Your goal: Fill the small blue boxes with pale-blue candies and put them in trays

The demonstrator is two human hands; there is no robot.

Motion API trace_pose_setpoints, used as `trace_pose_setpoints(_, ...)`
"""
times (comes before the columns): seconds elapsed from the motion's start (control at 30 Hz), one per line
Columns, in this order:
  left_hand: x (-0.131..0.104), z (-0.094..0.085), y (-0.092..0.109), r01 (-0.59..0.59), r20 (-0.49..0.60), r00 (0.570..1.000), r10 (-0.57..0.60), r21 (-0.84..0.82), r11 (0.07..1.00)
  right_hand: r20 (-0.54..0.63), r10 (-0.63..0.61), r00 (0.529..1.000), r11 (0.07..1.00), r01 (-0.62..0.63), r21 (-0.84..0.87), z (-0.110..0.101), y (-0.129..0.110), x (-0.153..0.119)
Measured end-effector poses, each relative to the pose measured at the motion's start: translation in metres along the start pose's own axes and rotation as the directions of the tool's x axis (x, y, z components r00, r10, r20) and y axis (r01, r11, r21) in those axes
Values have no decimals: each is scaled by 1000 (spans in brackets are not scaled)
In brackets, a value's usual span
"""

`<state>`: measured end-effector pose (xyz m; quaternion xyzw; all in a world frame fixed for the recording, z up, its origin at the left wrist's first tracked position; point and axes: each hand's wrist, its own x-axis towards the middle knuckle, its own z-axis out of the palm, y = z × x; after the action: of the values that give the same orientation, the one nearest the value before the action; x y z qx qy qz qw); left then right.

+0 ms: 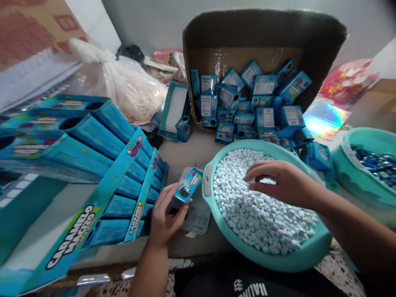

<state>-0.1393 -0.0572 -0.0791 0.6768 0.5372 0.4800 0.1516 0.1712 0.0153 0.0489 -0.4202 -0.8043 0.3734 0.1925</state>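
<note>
My left hand [167, 212] holds a small blue candy box [189, 185] with its printed end, which has a round dark opening, facing up, just left of the turquoise basin [218, 154]. A digital scale [198, 220] lies partly beneath the box and hand. Many pale blue candies [247, 218] fill the basin. Above them hovers my right hand [275, 179], its fingers curled with thumb and fingertips near each other; whether anything small is between them is hard to make out.
Blue display trays [102, 202] with tall boxes stand at the left. A cardboard box [262, 31] spills small blue boxes [266, 84] behind the basin. Another turquoise basin [355, 173] holds dark blue wrapped pieces at right. A plastic bag [130, 86] sits back left.
</note>
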Motion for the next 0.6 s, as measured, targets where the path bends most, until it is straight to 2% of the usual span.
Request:
trace_pose_setpoints(0.1, 2, -1, 4, -48, -14, 999, 48, 24, 999, 134, -159, 978, 975, 177, -137, 6, -40, 33)
trace_pose_setpoints(0.2, 1, 1, 2, 0, -24, 1000, 0, -19, 1000, 275, -298, 914, 912, 358, -202, 23, -72, 66)
trace_pose_setpoints(0.27, 0, 2, -1, 39, -33, 999, -40, -34, 999, 367, -333, 869, 876, 429, -221, 37, -84, 86)
trace_pose_setpoints(0.43, 1, 4, -4, 39, -55, 998, -40, -12, 999, 469, -280, 838, 849, 444, -287, 57, -91, 116)
trace_pose_setpoints(0.53, 1, 4, -2, 25, -68, 997, -26, -6, 1000, 519, -260, 814, 846, 452, -284, 62, -94, 120)
trace_pose_setpoints(0.6, 1, 3, -1, 16, -73, 997, -16, -2, 1000, 522, -254, 814, 852, 444, -278, 67, -95, 120)
